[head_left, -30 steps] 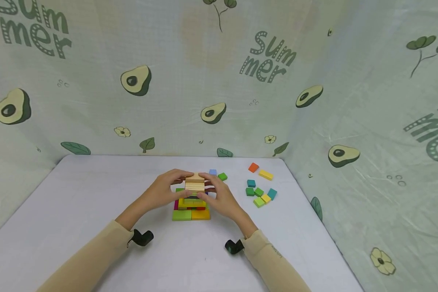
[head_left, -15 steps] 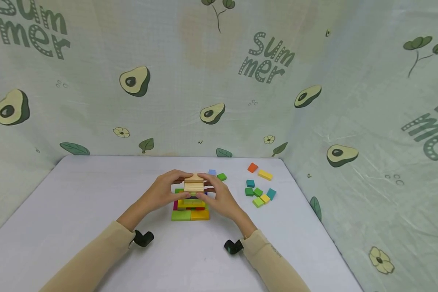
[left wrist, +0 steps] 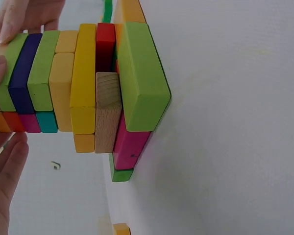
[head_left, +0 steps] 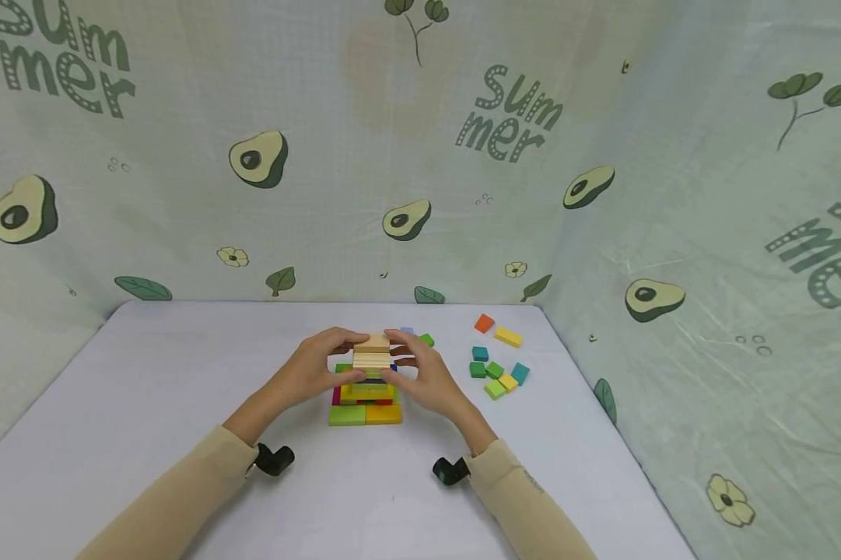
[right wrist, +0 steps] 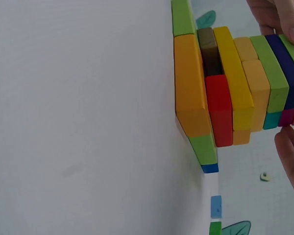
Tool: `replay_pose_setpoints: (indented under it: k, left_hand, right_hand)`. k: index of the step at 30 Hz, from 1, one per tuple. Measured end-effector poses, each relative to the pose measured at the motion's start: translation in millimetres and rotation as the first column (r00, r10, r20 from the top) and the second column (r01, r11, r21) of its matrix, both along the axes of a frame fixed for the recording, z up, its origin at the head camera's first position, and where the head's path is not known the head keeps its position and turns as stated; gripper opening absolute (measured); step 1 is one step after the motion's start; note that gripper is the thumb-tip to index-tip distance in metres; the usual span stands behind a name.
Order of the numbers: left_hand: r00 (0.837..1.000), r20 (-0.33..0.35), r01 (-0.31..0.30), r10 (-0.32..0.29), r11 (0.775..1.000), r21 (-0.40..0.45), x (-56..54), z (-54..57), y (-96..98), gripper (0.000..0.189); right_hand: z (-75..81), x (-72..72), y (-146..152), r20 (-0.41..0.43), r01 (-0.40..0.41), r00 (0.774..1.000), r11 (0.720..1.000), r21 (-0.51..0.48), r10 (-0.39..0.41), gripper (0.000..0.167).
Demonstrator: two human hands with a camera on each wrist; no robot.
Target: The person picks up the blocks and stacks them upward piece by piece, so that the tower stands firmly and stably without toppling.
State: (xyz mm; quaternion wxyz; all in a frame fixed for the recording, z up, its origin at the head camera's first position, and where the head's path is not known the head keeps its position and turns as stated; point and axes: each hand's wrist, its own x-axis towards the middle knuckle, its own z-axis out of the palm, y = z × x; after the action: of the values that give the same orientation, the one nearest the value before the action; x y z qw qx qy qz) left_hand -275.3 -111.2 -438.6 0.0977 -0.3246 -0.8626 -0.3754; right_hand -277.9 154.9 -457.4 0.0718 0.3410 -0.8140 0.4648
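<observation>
A tower of coloured and plain wooden building blocks [head_left: 369,392] stands mid-table, on a base of light green [left wrist: 142,88] and orange [right wrist: 188,83] blocks. At its top lie plain wooden blocks [head_left: 371,359]. My left hand [head_left: 315,364] holds these from the left, thumb in front and fingers behind. On the other side, my right hand [head_left: 427,379] keeps its thumb and fingers spread around the top, the fingertips at or just off its right edge. Whether they still touch is hard to tell. The tower's back is hidden in the head view.
Loose blocks lie to the right, including a red one [head_left: 484,323], a long yellow one [head_left: 508,337] and several green and teal ones [head_left: 494,369]. Just behind the right hand are a green [head_left: 427,340] and a light blue block [right wrist: 216,207]. Patterned cloth [head_left: 322,218] hangs behind.
My right hand has shifted slightly right, its fingertips and thumb drawing away from the top block's corner. The left hand and the tower stay in place.
</observation>
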Motion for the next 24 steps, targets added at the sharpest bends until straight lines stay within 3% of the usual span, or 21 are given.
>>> replay_pose_setpoints:
  k: [5, 13, 18, 24]
  left_hand:
    - [1.0, -0.015, 0.015, -0.016, 1.0, -0.008, -3.2, 1.5, -1.4, 0.061]
    - [1.0, -0.009, 0.002, -0.002, 0.999, 0.043, -11.2, 9.4, 1.0, 0.029]
    - [0.999, -0.001, -0.043, 0.043, 0.998, 0.051, -13.7, 13.1, -1.5, 0.025]
    - [0.991, 0.0, -0.135, 0.135, 0.989, 0.067, -14.5, 16.0, -19.1, 0.029]
  right_hand:
    - [-0.2, 1.6, -2.8, 0.023, -0.004, 1.0, 1.0, 0.01, 0.004, 0.061]
    - [-0.4, 2.7, -2.4, 0.018, 0.001, 1.0, 1.0, 0.006, -0.001, 0.062]
    - [-0.6, 2.9, -2.7, 0.021, 0.003, 1.0, 1.0, -0.001, -0.003, 0.063]
    - [-0.5, 2.3, -3.7, 0.037, 0.006, 0.999, 1.0, -0.002, -0.006, 0.064]
